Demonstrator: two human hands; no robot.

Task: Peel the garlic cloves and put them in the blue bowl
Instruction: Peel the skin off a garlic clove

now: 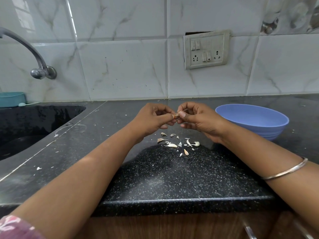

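A garlic clove (176, 115) is pinched between the fingertips of the left hand (153, 118) and the right hand (198, 118), which are brought together just above the black speckled counter (172, 178). Nearer the counter's front edge, below the hands, loose cloves and scraps of skin (179, 144) are scattered. Farther back on the right, the blue bowl (252, 120) is set upright on the counter, near the right hand.

Two hands: left hand (153, 118) and right hand (198, 118), pinching one garlic clove (176, 115) between them. One blue bowl (252, 120), right of that clove. About a dozen loose cloves and skin scraps (177, 144) just below the hands; exact split unclear. One bangle (286, 169). One tap (34, 66).
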